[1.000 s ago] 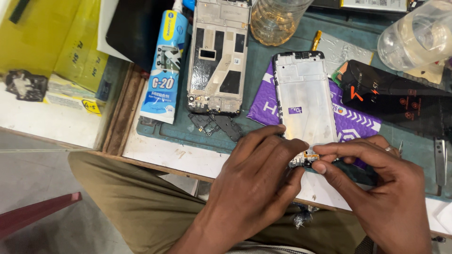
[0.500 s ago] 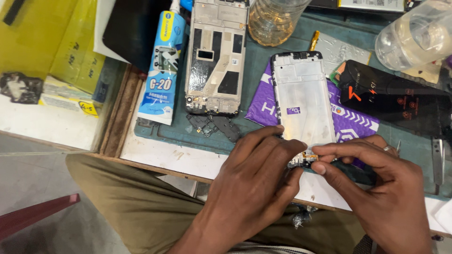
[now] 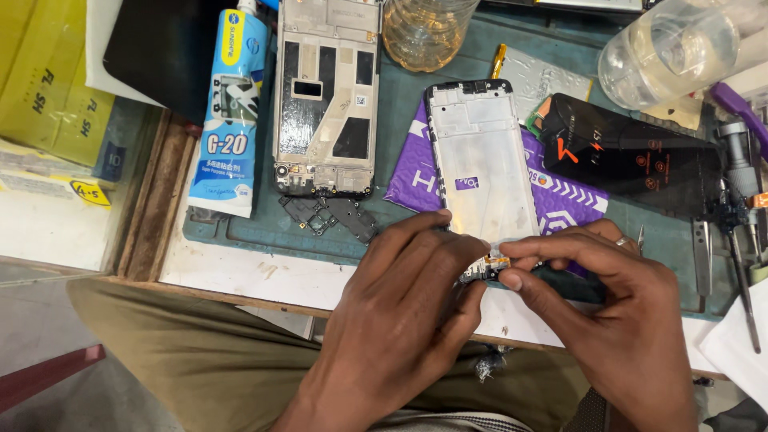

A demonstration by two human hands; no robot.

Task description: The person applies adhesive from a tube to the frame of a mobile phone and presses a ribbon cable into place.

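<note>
Landmark: white phone frame (image 3: 486, 160), lying flat and lengthwise on the green mat (image 3: 400, 104), its lower end at the person's fingers.
Left hand (image 3: 400, 312): below the frame's lower end; fingers curled, the grip pinched on a small part with an orange flex strip (image 3: 486, 268) at that end.
Right hand (image 3: 616, 320): below and right of the frame; thumb and forefinger meet the left fingertips on the same small part; a ring on one finger.
Obstruction: both hands cover the frame's bottom edge, so whether the part is seated in it cannot be told.
Left of frame: a second, silver phone chassis (image 3: 326, 96), stripped, with loose black pieces (image 3: 328, 216) just below it.
Further left: a blue-and-white glue tube (image 3: 232, 120), lying lengthwise, cap away from the person.
Under frame: a purple packet (image 3: 560, 196) with white chevrons, jutting out on both sides.
Right of frame: a black glossy pouch (image 3: 632, 152) with an orange mark; past it, tweezers and a screwdriver (image 3: 740, 232).
Above frame: a clear plastic bottle (image 3: 424, 28); a second clear container (image 3: 680, 48) up to the right.
Surface: worn white tabletop (image 3: 264, 276) with a wooden edge; the mat sits on it.
Far left: yellow cartons (image 3: 48, 80) with dark lettering.
Below tabletop: olive trousers (image 3: 200, 360) of the seated person.
</note>
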